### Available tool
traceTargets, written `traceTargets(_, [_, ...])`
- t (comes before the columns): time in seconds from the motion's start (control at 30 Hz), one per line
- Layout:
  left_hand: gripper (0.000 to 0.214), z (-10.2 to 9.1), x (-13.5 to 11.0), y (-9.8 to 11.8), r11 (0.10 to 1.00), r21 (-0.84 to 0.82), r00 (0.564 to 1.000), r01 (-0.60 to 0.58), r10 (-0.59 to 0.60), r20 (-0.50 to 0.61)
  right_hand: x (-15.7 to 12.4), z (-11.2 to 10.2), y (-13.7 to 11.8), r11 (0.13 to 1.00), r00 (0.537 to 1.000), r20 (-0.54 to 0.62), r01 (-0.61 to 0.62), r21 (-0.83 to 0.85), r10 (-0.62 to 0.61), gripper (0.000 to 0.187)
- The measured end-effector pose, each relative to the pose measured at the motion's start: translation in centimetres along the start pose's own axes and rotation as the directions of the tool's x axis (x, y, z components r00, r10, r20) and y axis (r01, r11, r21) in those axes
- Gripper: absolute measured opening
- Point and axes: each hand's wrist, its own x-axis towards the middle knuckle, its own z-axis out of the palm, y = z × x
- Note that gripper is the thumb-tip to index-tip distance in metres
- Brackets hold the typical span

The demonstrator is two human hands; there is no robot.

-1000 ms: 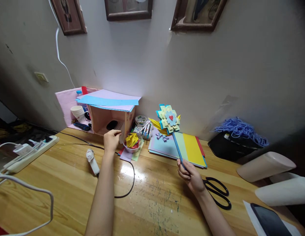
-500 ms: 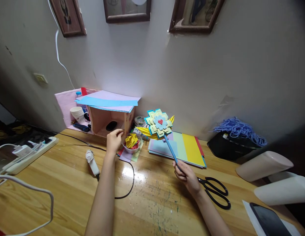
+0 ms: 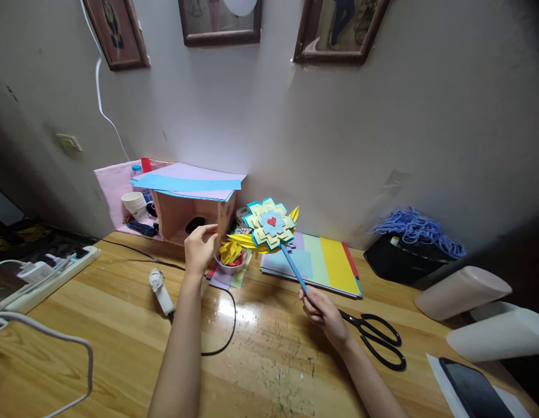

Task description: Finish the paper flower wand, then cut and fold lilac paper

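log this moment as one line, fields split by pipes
right hand: holds paper flower by blue stem | left hand: hovers near bowl | scissors: on table

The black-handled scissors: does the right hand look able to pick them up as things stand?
Probably not straight away: the right hand is closed around the blue stem of the paper flower. The scissors lie with handles uncovered beside its wrist, so nothing else seems in the way.

Scuffed grey wall (image 3: 339, 133), three framed pictures (image 3: 221, 23) high up; glossy wooden table (image 3: 252, 366) below, light reflecting
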Motion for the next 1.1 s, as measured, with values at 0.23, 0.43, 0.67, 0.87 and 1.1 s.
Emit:
traceTargets(0.23, [0.033,-0.8,-0.2,3.7,0.956,-0.272,0.981,0.112,-0.062,0.184,0.2,0.2,0.4,1.0,1.0,-0.008,-0.019,0.02,0.019,0.031])
traceTargets(0.43, [0.035,-1.1,-0.5,4.5,0.86,-0.441,0.923,0.257,-0.083,0.376,0.0,0.9,-0.1,0.996,0.999,-0.004,-0.035,0.086,0.036,0.031])
traceTargets(0.67, [0.029,-0.4,-0.6,4.4,0.839,-0.481,0.953,0.255,-0.134,0.271,-0.1,1.3,0.1,0.992,0.999,0.008,-0.035,0.121,0.035,0.03])
traceTargets(0.87, [0.026,-0.1,-0.6,4.6,0.847,-0.493,0.97,0.2,-0.101,0.221,-0.1,1.4,0.0,0.996,1.0,0.0,-0.023,0.087,0.024,0.032])
traceTargets(1.1, [0.04,0.2,-0.6,5.0,0.848,-0.473,0.961,0.239,-0.136,0.241,-0.1,1.6,-0.3,0.999,0.999,-0.052,-0.005,0.054,0.007,0.033])
